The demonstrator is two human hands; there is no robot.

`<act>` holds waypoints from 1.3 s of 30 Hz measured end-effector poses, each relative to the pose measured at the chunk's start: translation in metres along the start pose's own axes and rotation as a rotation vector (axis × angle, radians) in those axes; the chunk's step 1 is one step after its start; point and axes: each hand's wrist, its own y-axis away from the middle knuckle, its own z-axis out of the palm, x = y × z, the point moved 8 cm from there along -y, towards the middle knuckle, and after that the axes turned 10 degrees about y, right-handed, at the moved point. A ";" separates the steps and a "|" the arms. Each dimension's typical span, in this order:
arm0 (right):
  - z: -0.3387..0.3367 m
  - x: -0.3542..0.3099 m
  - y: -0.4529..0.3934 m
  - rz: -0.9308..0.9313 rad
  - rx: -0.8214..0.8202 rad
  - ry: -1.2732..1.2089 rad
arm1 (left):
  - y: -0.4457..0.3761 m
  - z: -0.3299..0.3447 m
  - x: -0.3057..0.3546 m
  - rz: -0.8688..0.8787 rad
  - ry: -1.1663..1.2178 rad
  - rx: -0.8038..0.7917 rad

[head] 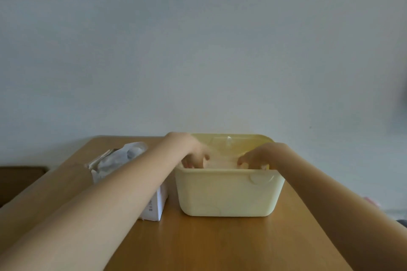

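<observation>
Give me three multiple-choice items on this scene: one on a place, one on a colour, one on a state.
1. Where does the white carton stand relative to the plastic tub?
A) inside it
B) to its left, on the wooden table
C) on top of it

2. What colour is the tub?
A) red
B) black
C) pale yellow

3. How does the tub stand?
A) tipped on its side
B) upright, open at the top
C) upside down

B: the carton stands on the table beside the tub's left wall.
C: the tub's walls are pale yellow.
B: the left hand and the right hand reach down through its open top.
</observation>
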 end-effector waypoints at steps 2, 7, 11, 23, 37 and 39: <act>-0.016 -0.009 0.017 -0.068 0.040 -0.023 | 0.015 -0.018 -0.001 0.117 0.166 0.111; -0.086 -0.074 0.075 -0.362 0.432 -0.220 | 0.064 -0.055 -0.055 0.147 0.276 0.465; -0.102 -0.149 0.109 -0.564 0.543 -0.306 | 0.085 -0.041 -0.119 -0.006 0.346 0.484; -0.078 -0.231 0.098 -0.695 0.507 -0.686 | 0.124 -0.024 -0.159 0.129 0.660 0.427; -0.094 -0.186 0.098 -0.756 0.433 -1.332 | 0.127 -0.041 -0.176 0.188 1.012 0.716; -0.101 -0.177 0.096 -0.747 0.456 -1.495 | 0.131 -0.050 -0.176 0.216 1.075 0.799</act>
